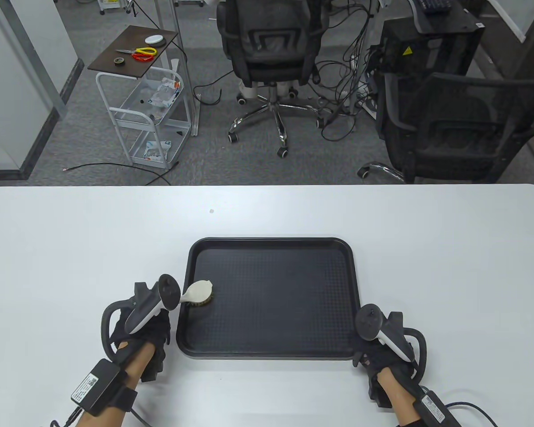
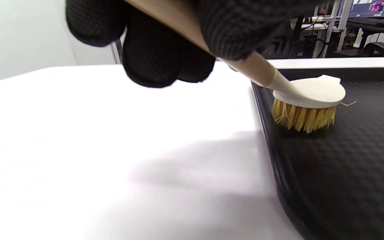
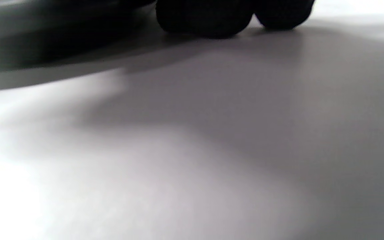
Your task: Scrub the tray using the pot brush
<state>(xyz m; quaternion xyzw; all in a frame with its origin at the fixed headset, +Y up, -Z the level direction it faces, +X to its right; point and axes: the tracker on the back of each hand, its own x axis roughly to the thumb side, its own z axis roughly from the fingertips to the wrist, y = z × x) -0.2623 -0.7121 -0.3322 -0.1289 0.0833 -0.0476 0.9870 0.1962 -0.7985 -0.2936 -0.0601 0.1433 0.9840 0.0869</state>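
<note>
A black textured tray [image 1: 271, 298] lies on the white table [image 1: 71, 249]. My left hand [image 1: 144, 327] grips the wooden handle of the pot brush [image 1: 199, 293]. The brush's cream head and yellow bristles [image 2: 303, 116] press on the tray's floor [image 2: 345, 166] near its left wall. My right hand [image 1: 378, 356] rests at the tray's near right corner; its fingertips [image 3: 205, 20] touch the table beside the tray's edge [image 3: 28, 43]. Whether it holds the rim is hidden.
Beyond the table's far edge stand two black office chairs [image 1: 271, 53], a white cart [image 1: 151, 120] and loose cables on the floor. Bare table surface lies left, right and behind the tray.
</note>
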